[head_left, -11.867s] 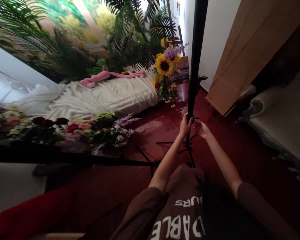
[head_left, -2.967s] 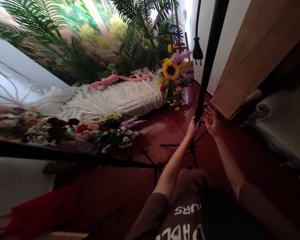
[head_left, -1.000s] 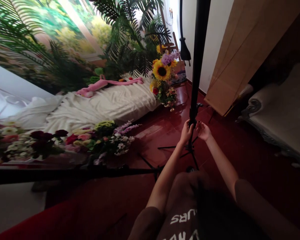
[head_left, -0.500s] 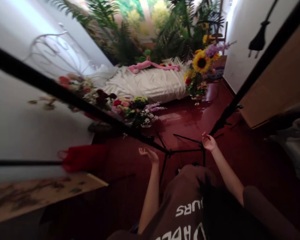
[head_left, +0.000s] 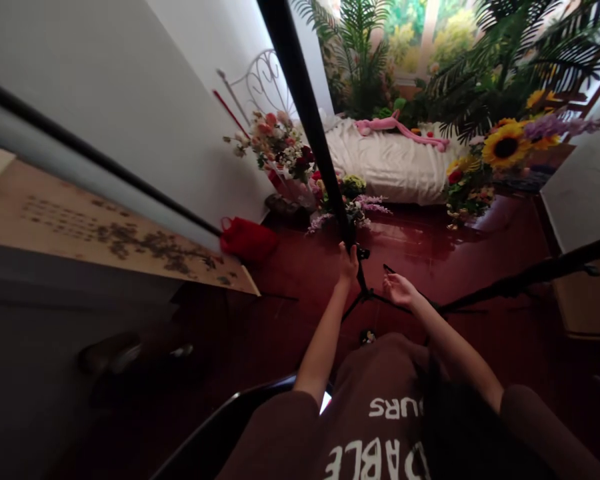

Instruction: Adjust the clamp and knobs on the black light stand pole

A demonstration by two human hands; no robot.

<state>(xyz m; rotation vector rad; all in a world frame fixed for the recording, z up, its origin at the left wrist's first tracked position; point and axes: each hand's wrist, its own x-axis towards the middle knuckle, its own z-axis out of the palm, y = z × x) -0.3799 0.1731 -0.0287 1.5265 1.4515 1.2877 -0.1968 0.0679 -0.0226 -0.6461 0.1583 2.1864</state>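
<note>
A black tripod stand rises steeply in front of me, its spread legs on the red floor. My left hand is at the lower pole, just left of a clamp knob, with thumb and fingers around the pole; part of the grip is hidden. My right hand is apart from the pole, right of it and above the tripod legs. Its palm is turned up, with loosely curled, separated fingers and nothing in them.
A second black stand slants in from the right. At left are a painted scroll, a dark pole and a red bag. Ahead stand a white-draped bed, flowers, sunflowers and palms.
My view has swung left, so the bed and flowers sit further right. My left hand has gone from open beside the stand to its pole; my right hand has come away from the other stand.
</note>
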